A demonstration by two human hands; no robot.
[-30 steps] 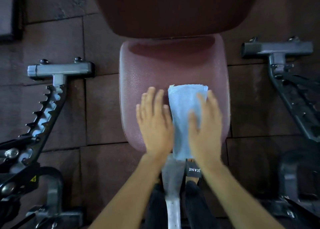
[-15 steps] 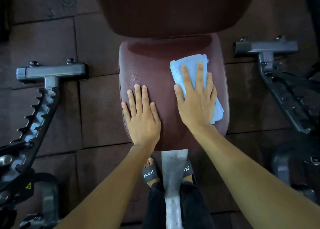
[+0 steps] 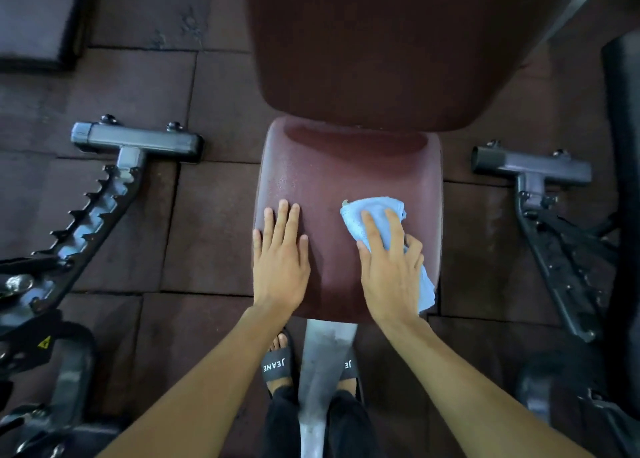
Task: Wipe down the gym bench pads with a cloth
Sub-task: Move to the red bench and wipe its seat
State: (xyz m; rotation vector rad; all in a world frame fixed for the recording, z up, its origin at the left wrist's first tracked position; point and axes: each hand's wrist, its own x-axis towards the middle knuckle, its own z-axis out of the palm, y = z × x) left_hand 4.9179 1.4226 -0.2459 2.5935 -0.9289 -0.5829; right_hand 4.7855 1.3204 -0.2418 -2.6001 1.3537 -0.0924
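Observation:
A maroon seat pad [image 3: 346, 173] lies below me, with the larger maroon back pad [image 3: 374, 49] rising behind it. My right hand [image 3: 391, 267] presses a light blue cloth [image 3: 375, 215] flat on the right half of the seat pad, the fingers curled over it. The cloth sticks out beyond my fingertips and trails past the wrist at the pad's near right corner. My left hand [image 3: 280, 260] rests flat on the left half of the seat pad, fingers together, holding nothing.
A grey bench post [image 3: 327, 360] runs down between my sandalled feet [image 3: 277, 367]. A toothed metal rack arm [image 3: 93, 211] stands at the left, another machine arm [image 3: 550, 232] at the right. Dark rubber floor tiles [image 3: 214, 229] surround the bench.
My right hand has drawn the cloth back toward me along the right side of the seat pad, bunching it. My left hand stays flat on the left side.

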